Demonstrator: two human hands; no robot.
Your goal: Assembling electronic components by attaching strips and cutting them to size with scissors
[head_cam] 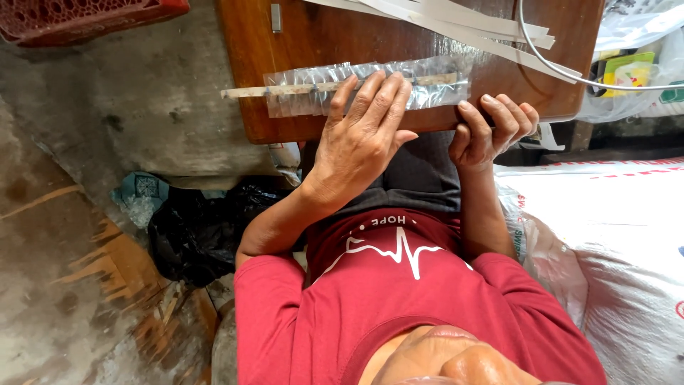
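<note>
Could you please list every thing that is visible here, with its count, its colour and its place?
clear plastic sleeve: one, transparent, lying on the wooden board, under the left hand
thin strip: one, pale tan, inside the sleeve, its end sticking out to the left
wooden board: one, reddish brown, across the top middle
flat strips: several, off-white, on the board's upper right
cable: one, white, curving over the board's right corner
crate: one, red, top left on the floor
black bag: one, black, on the floor beside the person
sack: one, white, at right
left hand: flat on the sleeve
right hand: curled at the board's near edge
</note>
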